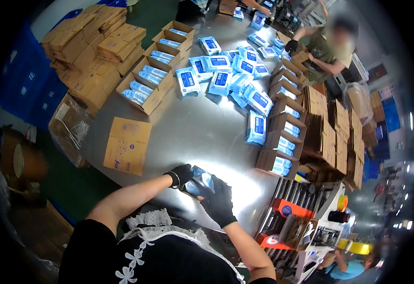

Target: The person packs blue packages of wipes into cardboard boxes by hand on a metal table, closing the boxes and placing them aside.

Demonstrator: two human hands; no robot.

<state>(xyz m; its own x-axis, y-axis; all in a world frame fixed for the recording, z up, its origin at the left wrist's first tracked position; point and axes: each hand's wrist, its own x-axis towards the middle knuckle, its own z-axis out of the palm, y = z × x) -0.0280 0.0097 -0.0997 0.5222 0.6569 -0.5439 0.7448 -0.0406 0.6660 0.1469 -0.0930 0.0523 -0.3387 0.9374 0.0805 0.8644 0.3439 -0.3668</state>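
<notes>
Both of my hands, in dark gloves, are at the near edge of a shiny metal table [169,137]. Between them is a light blue and white soft pack of wipes [200,179], seen end-on and partly covered by the fingers. My left hand [182,175] is closed on its left side. My right hand [220,201] wraps its right side, thumb low. Farther up the table lies a loose pile of similar wipes packs [221,80], labels up. A flat, folded brown carton [127,146] rests left of my hands.
Open cartons [143,106] filled with packs line the left table edge; another row [268,158] runs along the right. Stacks of flattened cardboard [81,52] stand left, more [330,137] right. A roller conveyor with an orange-sided machine [282,208] sits lower right. A co-worker [325,49] handles a carton at far right.
</notes>
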